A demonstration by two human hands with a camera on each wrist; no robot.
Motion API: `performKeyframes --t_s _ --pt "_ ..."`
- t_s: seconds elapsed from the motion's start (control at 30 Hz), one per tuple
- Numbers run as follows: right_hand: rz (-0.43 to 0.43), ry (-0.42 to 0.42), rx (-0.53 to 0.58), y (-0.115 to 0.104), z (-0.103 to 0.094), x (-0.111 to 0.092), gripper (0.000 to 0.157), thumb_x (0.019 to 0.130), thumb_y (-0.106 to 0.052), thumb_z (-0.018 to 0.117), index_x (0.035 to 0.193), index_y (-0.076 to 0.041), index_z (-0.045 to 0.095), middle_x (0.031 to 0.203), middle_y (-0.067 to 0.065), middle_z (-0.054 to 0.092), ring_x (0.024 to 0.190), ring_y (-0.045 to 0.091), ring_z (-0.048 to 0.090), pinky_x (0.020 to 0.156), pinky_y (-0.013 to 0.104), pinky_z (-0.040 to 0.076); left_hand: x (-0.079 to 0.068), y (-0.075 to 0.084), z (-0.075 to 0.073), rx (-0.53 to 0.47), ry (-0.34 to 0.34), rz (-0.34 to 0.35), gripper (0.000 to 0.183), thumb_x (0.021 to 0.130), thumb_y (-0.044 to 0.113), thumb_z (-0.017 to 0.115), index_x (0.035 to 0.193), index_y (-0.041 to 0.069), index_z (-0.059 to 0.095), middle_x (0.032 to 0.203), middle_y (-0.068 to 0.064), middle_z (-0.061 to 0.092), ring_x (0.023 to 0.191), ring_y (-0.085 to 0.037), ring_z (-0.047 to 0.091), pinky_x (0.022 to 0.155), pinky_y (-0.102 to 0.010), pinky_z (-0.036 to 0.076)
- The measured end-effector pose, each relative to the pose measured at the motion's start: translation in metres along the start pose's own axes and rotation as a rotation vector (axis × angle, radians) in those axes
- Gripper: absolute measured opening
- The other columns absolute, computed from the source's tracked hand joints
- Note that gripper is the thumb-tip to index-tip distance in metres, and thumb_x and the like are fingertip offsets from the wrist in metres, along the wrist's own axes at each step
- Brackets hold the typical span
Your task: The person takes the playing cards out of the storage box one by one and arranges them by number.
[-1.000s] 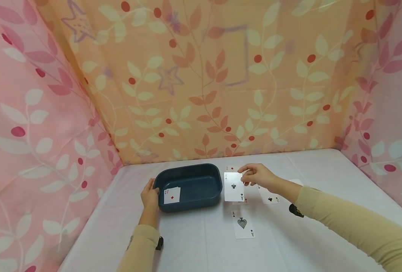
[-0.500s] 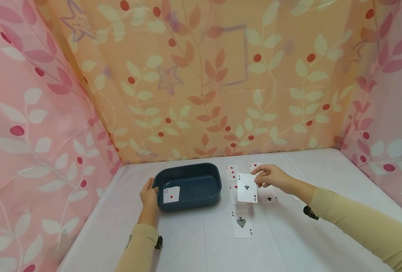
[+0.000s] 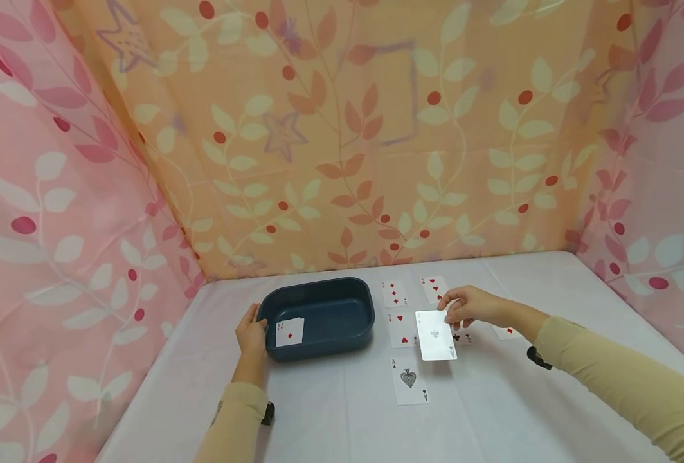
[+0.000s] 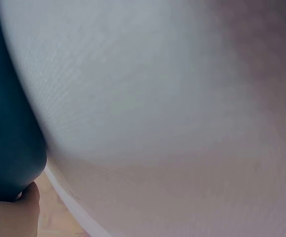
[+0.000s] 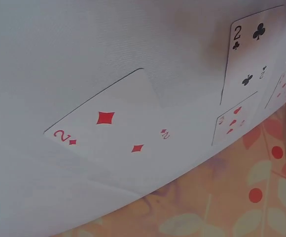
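Note:
My right hand [image 3: 470, 306] pinches an ace of clubs playing card [image 3: 436, 344] by its upper right corner, above the table. Below that card lies an ace of spades [image 3: 410, 379]. A two of hearts [image 3: 401, 330] is partly covered by the held card in the head view, as is a two of clubs [image 5: 251, 49], which shows better in the right wrist view. My left hand [image 3: 251, 334] grips the left end of a dark blue plastic bin [image 3: 339, 315], thumb over the rim. Inside the bin, at its left, a small stack of cards [image 3: 288, 332] has a diamond ace on top.
Farther back lie a three of diamonds [image 3: 394, 293] and a three of hearts [image 3: 432, 288]. A two of diamonds [image 5: 113, 118] is under the right forearm. White cloth [image 3: 342, 411] covers the table, and patterned fabric walls [image 3: 319, 128] enclose it at back and sides.
The right hand has carried the ace of clubs rightward, away from the bin's right edge and past the two of hearts, and slightly nearer. The left hand stays on the bin.

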State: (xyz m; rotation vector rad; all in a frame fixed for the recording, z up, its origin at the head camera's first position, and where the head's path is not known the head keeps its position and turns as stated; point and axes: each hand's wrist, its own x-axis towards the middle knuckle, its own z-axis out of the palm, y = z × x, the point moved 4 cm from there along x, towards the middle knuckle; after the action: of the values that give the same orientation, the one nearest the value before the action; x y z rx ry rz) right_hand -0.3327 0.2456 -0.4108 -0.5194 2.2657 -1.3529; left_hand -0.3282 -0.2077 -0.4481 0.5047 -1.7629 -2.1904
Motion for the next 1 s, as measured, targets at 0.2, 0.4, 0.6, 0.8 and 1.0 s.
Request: performKeyframes --t_s 0.2,0.4,0.6,0.8,1.0 --pt "0.053 -0.048 0.003 0.009 -0.005 -0.006 0.021 0.086 -0.004 0.067 0.103 0.003 0.057 0.075 0.011 0.067 0.066 0.020 0.059 0.060 0.025 0.047 0.000 0.001 0.001 -0.003 0.006 -0.007 0.058 0.094 -0.015 0.034 0.150 -0.003 0.025 0.155 -0.017 0.027 0.143 -0.023 0.023 0.115 -0.030 0.021" --pt "0.106 -0.100 -0.006 0.018 -0.008 -0.011 0.019 0.084 -0.002 0.069 0.100 0.001 0.058 0.073 0.010 0.066 0.063 0.016 0.054 0.058 0.024 0.044 0.001 0.001 0.000 0.012 0.005 -0.010 0.059 0.094 -0.015 0.034 0.151 -0.002 0.025 0.155 -0.016 0.027 0.143 -0.023 0.023 0.115 -0.031 0.020" --pt "0.178 -0.128 -0.023 0.026 -0.009 -0.014 0.018 0.082 -0.002 0.070 0.097 -0.002 0.060 0.071 0.005 0.064 0.061 0.014 0.052 0.056 0.023 0.040 0.002 -0.002 -0.001 0.023 0.012 -0.031 0.059 0.094 -0.014 0.035 0.151 0.000 0.025 0.155 -0.014 0.027 0.143 -0.022 0.024 0.115 -0.031 0.020" --pt "0.251 -0.120 -0.061 0.034 -0.010 -0.017 0.016 0.083 -0.003 0.071 0.095 -0.005 0.061 0.067 0.001 0.063 0.060 0.014 0.052 0.055 0.022 0.037 0.003 -0.003 -0.001 0.024 0.020 -0.037 0.060 0.095 -0.013 0.035 0.152 0.001 0.026 0.156 -0.013 0.027 0.144 -0.022 0.023 0.115 -0.031 0.020" --pt "0.285 -0.145 -0.063 0.038 -0.009 -0.021 0.017 0.080 0.001 0.070 0.095 -0.003 0.062 0.066 0.002 0.063 0.059 0.013 0.056 0.054 0.021 0.038 0.003 -0.003 -0.001 0.025 0.012 -0.027 0.060 0.094 -0.013 0.035 0.152 0.001 0.025 0.156 -0.014 0.025 0.144 -0.022 0.022 0.116 -0.030 0.018"
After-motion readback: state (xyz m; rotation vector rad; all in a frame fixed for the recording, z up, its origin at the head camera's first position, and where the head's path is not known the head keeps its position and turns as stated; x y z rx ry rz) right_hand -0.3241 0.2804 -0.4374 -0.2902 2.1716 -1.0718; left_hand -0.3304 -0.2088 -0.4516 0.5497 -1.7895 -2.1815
